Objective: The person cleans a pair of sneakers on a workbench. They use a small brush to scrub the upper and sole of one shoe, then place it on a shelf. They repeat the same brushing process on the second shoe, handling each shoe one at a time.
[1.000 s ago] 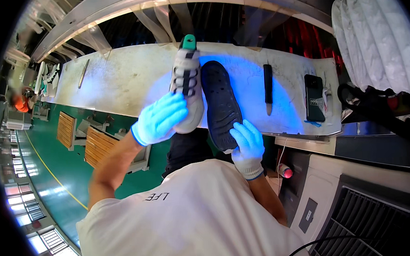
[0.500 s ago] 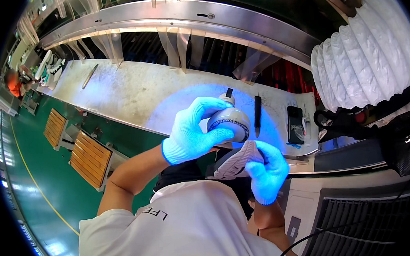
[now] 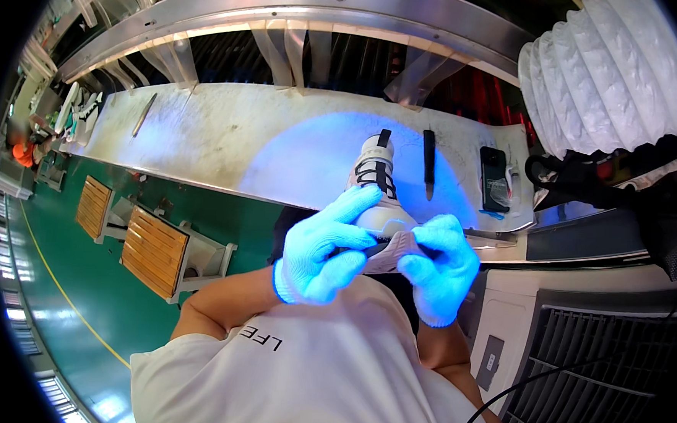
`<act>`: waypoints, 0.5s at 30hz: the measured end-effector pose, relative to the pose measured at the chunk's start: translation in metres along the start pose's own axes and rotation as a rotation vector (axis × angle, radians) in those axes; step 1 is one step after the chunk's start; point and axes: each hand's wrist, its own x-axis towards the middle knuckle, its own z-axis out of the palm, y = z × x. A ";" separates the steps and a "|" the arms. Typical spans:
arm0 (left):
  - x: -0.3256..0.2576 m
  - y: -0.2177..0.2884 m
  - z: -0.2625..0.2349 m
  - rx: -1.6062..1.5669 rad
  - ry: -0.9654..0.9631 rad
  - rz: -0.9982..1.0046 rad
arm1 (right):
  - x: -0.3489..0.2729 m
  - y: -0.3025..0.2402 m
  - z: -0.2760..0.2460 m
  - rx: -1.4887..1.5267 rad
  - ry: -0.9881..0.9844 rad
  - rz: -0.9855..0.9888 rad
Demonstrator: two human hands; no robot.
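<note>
At the far left we see a second pair of shoes [image 3: 75, 112] lying on the far end of the long workbench [image 3: 220, 141], with a person in orange [image 3: 23, 154] beside it. A slim metal tool [image 3: 143, 114] lies further along the same surface. Below the bench, two wooden slatted crates [image 3: 153, 252] stand on the green floor [image 3: 68, 317].

Moving toward the centre, we find the left hand [image 3: 321, 251] in a light knitted glove. Its fingers are curled around the near end of a white sneaker [image 3: 378, 198], with the forefinger stretched along the shoe's side; the hand is closed in a grip on the shoe. The sneaker has black laces and a black pull tab, points away from the person, and sits at the near edge of the workbench inside a patch of blue light. We cannot tell whether its sole rests on the bench or is lifted clear of it.

The right hand [image 3: 439, 264], also gloved, clasps the heel of the same sneaker from the other side, fingers bent and touching the shoe.

Right of the sneaker, a dark narrow tool [image 3: 428, 161] lies on the bench, and a black phone [image 3: 494, 176] lies just beyond it. At the far right, a white pleated duct [image 3: 607, 82] hangs above a grey louvred housing [image 3: 607, 366].
</note>
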 end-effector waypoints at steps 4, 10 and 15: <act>-0.012 0.016 0.018 -0.110 0.211 -0.095 | -0.010 -0.007 0.016 -0.118 -0.022 -0.091; -0.021 0.020 0.021 -0.146 0.279 -0.175 | -0.009 -0.018 0.030 -0.255 -0.017 -0.171; -0.014 0.021 0.020 -0.135 0.270 -0.160 | -0.010 -0.023 0.037 -0.275 0.020 -0.131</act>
